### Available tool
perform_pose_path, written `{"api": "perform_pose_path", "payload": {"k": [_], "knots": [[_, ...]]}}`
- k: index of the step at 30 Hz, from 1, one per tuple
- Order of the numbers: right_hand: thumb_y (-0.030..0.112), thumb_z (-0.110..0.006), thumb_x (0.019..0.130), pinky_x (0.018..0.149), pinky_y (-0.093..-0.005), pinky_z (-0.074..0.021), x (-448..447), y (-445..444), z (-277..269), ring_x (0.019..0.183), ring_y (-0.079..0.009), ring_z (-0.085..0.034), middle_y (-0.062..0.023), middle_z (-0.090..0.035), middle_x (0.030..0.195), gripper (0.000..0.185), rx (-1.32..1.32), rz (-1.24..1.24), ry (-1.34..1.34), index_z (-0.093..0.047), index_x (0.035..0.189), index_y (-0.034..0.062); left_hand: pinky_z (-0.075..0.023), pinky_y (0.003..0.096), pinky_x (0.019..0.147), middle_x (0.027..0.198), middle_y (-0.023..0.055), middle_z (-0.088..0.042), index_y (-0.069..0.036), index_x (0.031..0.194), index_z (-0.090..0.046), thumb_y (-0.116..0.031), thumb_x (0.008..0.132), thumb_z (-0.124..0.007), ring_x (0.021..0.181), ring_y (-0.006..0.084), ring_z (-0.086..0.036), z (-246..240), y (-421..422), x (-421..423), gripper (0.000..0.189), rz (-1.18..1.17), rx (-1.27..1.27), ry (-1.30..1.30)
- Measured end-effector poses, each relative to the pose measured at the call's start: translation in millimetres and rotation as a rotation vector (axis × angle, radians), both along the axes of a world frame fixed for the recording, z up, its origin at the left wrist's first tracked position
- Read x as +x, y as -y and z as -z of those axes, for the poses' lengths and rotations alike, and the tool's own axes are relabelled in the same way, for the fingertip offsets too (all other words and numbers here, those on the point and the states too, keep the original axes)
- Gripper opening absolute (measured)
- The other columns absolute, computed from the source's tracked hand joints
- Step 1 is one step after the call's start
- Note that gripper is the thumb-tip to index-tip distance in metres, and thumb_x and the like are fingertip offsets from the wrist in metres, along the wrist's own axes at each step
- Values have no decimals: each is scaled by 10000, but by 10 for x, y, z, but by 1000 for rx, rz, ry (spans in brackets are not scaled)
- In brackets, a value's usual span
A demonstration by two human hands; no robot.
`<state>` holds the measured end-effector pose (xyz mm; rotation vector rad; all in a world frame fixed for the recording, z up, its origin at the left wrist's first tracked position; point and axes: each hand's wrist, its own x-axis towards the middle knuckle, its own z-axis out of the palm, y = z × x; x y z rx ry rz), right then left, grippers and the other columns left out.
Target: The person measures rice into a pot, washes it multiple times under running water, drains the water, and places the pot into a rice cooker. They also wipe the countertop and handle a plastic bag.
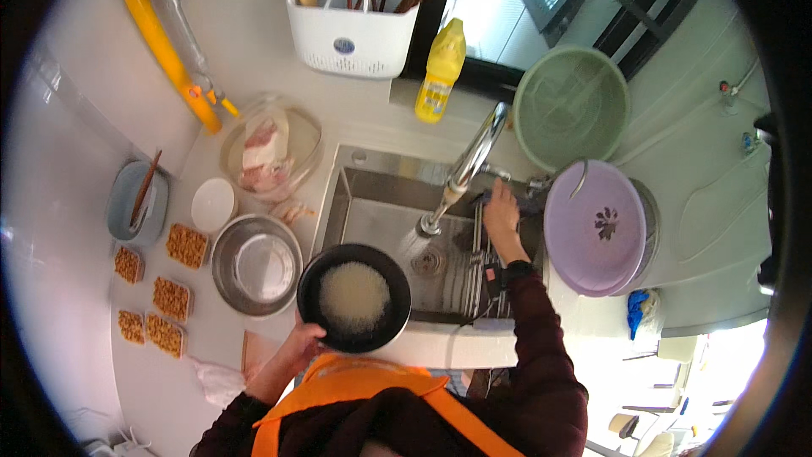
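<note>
My left hand (309, 339) grips the rim of a black inner pot (401, 304), held over the sink's front left corner. White grains that look like rice (354, 297) lie in its bottom. Water runs from the pull-down spout of a chrome faucet (472, 155) into the stainless steel sink (374, 216), to the right of the pot. My right hand (502, 219) reaches over the sink's right side, its fingertips close to the faucet lever (496, 171). Whether they touch the lever cannot be made out. Beneath that hand lies a metal rack (477, 273).
Left of the sink stand a steel basin (222, 260), a white bowl (214, 205), raw meat (263, 152) in a clear bowl (311, 168) and several nut-filled boxes (171, 299). A purple basin (571, 235), green colander (571, 108) and yellow bottle (440, 73) edge the right and back.
</note>
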<state>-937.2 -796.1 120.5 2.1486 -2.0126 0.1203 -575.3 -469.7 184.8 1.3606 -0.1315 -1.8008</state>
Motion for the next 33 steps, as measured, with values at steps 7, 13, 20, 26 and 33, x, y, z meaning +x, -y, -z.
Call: {"api": "perform_pose_path", "payload": {"k": [7, 13, 20, 26, 33], "knots": [[151, -503, 904, 826, -396, -516, 1190, -607, 1137, 925, -255, -589, -135, -605, 951, 219, 905, 80, 2399, -558, 1006, -34, -493, 486, 846, 1243, 112, -480, -161, 1340, -268, -180, 710, -585, 1051, 309, -548, -8, 203, -242, 706, 17, 23, -9], [123, -456, 913, 853, -407, -512, 1297, -466, 1155, 955, -278, -581, -172, -586, 1001, 227, 1091, 135, 2809, -499, 1045, -56, -506, 502, 836, 1236, 118, -479, -155, 1332, -295, -188, 689, -589, 1051, 305, -548, 25, 190, -374, 708, -85, -29, 83], [88, -435, 919, 732, -327, -546, 905, -789, 792, 864, -238, -632, -158, -627, 985, 192, 1012, 228, 2075, -562, 1006, -26, -462, 607, 851, 1244, 202, -386, -228, 1351, -126, -36, 759, -484, 1042, 480, -508, 634, 823, -476, 718, -157, 58, -34], [124, -579, 782, 736, -430, -500, 1030, -1020, 563, 954, -315, -588, -137, -560, 1089, 320, 266, -899, 397, -539, 1097, 91, -476, 598, 804, 1221, 147, -365, -313, 1415, 57, -24, 682, -498, 945, 350, -546, 937, 1374, -729, 964, 118, -63, 8], [72, -565, 780, 894, -500, -442, 790, -981, 981, 1048, -313, -575, -179, -541, 1189, 484, 672, -465, 39, -479, 1255, 112, -457, 651, 812, 1289, 150, -351, -260, 1377, -128, 12, 691, -475, 1107, 400, -474, 920, 1414, -941, 816, 131, -53, -108]]}}
